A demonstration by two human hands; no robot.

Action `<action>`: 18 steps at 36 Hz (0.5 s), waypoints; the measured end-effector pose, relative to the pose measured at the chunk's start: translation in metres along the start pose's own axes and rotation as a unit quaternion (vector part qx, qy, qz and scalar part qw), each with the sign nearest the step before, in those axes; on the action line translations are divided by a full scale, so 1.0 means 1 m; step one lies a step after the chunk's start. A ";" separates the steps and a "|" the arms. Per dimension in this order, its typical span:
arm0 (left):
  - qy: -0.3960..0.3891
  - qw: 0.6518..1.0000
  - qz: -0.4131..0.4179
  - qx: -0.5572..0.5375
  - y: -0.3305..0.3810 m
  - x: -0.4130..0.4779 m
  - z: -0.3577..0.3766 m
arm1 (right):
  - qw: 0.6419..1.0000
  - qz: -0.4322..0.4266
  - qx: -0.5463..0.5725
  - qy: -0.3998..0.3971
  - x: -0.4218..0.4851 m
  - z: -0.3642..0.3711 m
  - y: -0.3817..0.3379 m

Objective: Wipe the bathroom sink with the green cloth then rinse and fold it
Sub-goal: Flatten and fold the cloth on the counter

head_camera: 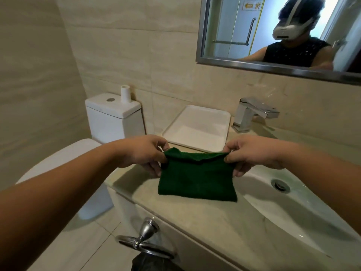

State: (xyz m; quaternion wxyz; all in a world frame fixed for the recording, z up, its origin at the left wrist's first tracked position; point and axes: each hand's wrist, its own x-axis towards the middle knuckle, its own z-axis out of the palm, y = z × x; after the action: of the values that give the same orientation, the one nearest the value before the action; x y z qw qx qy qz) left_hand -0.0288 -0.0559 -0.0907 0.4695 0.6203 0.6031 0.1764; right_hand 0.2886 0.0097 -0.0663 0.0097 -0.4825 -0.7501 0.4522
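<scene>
The green cloth (196, 178) hangs folded over in mid-frame, its lower edge just above the beige counter (175, 214) left of the sink. My left hand (144, 153) pinches its upper left corner. My right hand (252, 153) pinches the upper right corner, so the top edge is stretched between them. The white sink basin (304, 216) lies to the right, with its metal drain (281, 185) showing. A chrome faucet (252, 112) stands behind the basin.
A white tray (197, 128) lies on the counter behind the cloth. The toilet (113, 116) stands at left with a paper roll (125, 94) on its tank. A chrome towel ring (144, 241) juts from the vanity front. A mirror (273, 34) hangs above.
</scene>
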 end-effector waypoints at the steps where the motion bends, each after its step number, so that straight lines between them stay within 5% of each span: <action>1: 0.014 1.000 0.003 0.020 0.000 0.005 0.000 | 1.000 0.001 -0.003 0.007 0.004 0.001 0.002; 9: 0.074 0.995 0.005 0.061 0.007 0.027 0.005 | 0.993 -0.006 -0.011 0.120 0.018 0.002 0.009; 13: 0.169 0.978 -0.034 0.117 0.009 0.032 0.015 | 0.976 0.002 -0.068 0.207 0.022 0.008 0.017; 16: 0.267 0.920 0.058 0.283 0.007 0.025 0.024 | 0.928 -0.068 -0.253 0.265 0.017 0.011 0.016; 18: 0.218 0.916 0.156 0.300 0.007 0.013 0.026 | 0.938 -0.119 -0.269 0.184 0.006 0.015 0.010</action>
State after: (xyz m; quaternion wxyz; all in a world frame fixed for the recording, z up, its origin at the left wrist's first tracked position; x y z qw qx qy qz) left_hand -0.0017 -0.0521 -0.1029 0.0849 0.7644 0.6105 0.1890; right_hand 0.2860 0.0050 -0.0844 0.0710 -0.4493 -0.8807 0.1322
